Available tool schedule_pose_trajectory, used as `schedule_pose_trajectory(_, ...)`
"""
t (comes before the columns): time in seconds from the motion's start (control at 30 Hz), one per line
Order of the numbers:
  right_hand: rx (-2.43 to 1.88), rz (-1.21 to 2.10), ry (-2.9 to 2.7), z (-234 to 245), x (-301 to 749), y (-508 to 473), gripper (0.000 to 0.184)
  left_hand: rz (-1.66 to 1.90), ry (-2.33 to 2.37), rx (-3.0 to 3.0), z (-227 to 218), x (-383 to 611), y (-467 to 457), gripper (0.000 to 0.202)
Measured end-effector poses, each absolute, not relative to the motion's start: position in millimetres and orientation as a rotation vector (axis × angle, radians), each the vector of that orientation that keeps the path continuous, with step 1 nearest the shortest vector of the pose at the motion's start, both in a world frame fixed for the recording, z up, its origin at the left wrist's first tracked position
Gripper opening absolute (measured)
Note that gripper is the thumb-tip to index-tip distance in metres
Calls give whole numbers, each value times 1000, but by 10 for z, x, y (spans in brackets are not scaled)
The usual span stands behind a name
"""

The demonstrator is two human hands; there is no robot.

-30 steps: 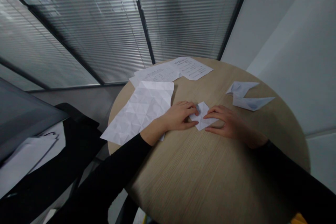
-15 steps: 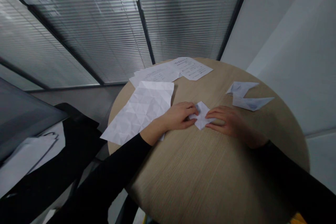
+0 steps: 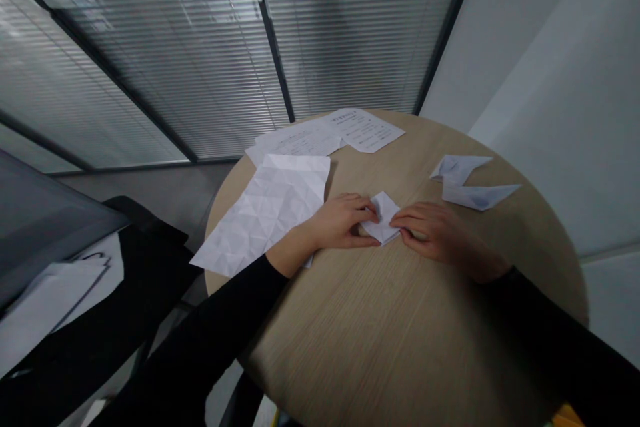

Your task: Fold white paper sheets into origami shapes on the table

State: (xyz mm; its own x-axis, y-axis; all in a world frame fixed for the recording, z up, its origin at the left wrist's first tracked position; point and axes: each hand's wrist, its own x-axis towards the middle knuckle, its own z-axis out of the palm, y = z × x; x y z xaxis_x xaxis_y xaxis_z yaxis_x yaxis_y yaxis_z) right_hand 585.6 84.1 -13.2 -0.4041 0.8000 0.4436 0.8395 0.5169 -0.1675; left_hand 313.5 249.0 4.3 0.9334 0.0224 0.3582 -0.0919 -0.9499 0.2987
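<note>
Okay, so both hands are on one small folded white paper [image 3: 385,216], which lies near the middle of the round wooden counter [image 3: 400,333]. The left hand [image 3: 345,221] comes at it from the left, fingers curled over that side and thumb down by the near edge, with a gap between thumb and fingers. The right hand [image 3: 433,230] has its fingertips on the paper's right edge, thumb close under them; can't tell if it's truly pinching or just pressing. A big sheet full of creases [image 3: 283,197] lies left of that, near the left hand and partly behind the forearm. Printed pages [image 3: 367,130] overlap at the far edge, below the window blinds [image 3: 350,40]. Over on the right lie some pointy folded paper shapes [image 3: 480,197], well apart from the right hand.
</note>
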Motion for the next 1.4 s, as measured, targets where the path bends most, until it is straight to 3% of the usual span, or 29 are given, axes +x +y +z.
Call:
schedule_pose_trajectory(0.67, -1394, 100, -2004, -310, 5909, 906, 20, 504, 30, 2842, 95, 3125, 2445, 38)
schedule_pose_trajectory(1.03, -1483, 199, -1856, -354, 5941, 947, 37, 530, 361, 2733, 17, 3146, 2486, 36)
schedule_pose_trajectory(1.23, -1472, 150, -1893, -366, 5947, 944, 33, 518, 354, 2738, 4, 3137, 2492, 37)
schedule_pose_trajectory(1.4, -1442, 122, -1897, -360, 5941, 940, 48, 539, 323, 2780, -9, 3132, 2495, 38)
